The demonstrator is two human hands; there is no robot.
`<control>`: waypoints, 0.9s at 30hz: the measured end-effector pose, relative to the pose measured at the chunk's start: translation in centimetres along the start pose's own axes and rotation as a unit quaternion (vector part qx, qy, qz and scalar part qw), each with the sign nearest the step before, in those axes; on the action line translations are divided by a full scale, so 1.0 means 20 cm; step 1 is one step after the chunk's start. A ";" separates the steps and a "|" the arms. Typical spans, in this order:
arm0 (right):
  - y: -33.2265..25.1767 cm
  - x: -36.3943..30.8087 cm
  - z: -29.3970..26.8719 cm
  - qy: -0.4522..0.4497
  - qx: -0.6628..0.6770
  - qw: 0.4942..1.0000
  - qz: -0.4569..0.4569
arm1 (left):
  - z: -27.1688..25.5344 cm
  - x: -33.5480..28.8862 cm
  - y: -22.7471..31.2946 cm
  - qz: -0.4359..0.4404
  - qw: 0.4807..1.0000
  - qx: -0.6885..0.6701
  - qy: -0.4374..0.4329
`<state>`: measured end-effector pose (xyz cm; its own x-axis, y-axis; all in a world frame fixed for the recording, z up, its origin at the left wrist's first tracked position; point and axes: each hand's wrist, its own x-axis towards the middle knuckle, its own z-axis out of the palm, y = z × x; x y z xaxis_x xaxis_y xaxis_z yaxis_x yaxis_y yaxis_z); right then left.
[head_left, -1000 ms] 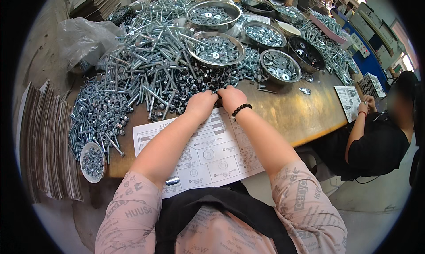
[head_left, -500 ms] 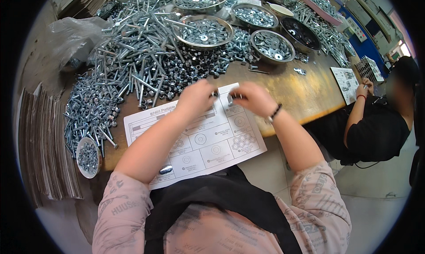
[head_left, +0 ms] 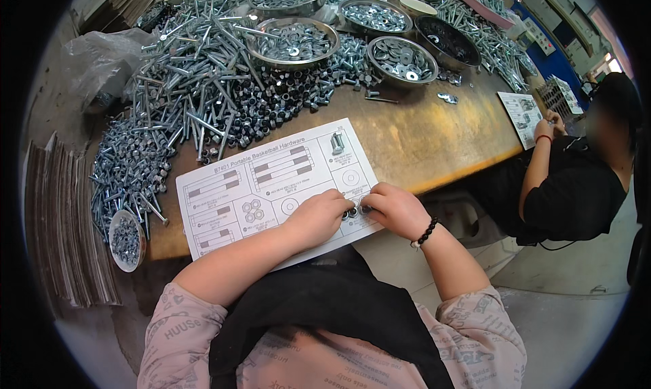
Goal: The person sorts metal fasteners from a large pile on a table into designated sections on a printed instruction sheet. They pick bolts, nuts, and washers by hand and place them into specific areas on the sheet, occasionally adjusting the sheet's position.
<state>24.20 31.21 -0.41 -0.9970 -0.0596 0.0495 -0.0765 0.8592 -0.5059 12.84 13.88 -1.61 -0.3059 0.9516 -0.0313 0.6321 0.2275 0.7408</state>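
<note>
A printed hardware sheet (head_left: 264,209) with line drawings lies at the table's near edge, overhanging it. My left hand (head_left: 320,217) rests on its lower right part, thumb and fingers pinched at small dark-centred nuts (head_left: 349,213). Close beside it, my right hand (head_left: 399,211) has its fingertips closed at the same cluster; fingers partly hide the nuts, so which hand grips which is hard to see. Short silvery bolts (head_left: 337,144) lie in the sheet's upper right box.
Loose bolts (head_left: 196,84) and dark-centred nuts (head_left: 271,104) are heaped at the back left. Metal bowls of washers (head_left: 403,60) stand behind. A small white bowl (head_left: 127,240) sits at the left edge. At the right, another person (head_left: 569,179) handles something over another sheet (head_left: 519,118).
Both hands have moved from the sheet's upper right box down to its lower right part. Short bolts now lie uncovered in that upper box.
</note>
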 end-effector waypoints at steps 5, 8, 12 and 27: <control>0.01 0.01 -0.01 0.000 0.017 1.000 -0.013 | 0.01 -0.01 0.01 -0.004 1.000 -0.014 0.005; 0.01 0.04 -0.08 0.024 0.067 0.997 0.018 | -0.04 -0.02 -0.03 0.004 0.998 -0.013 0.057; 0.02 0.22 -0.17 0.013 0.067 0.995 0.079 | -0.23 -0.03 -0.19 -0.043 0.989 0.033 0.135; 0.07 1.14 0.24 0.067 -0.085 0.989 0.099 | -0.46 0.33 -0.52 -0.069 0.883 0.403 0.229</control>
<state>1.33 28.61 -4.21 -0.9807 0.1765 0.0838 0.1345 0.9211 -0.3653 -2.35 15.95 -3.26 -0.5587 0.7618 0.3278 0.8116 0.5836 0.0271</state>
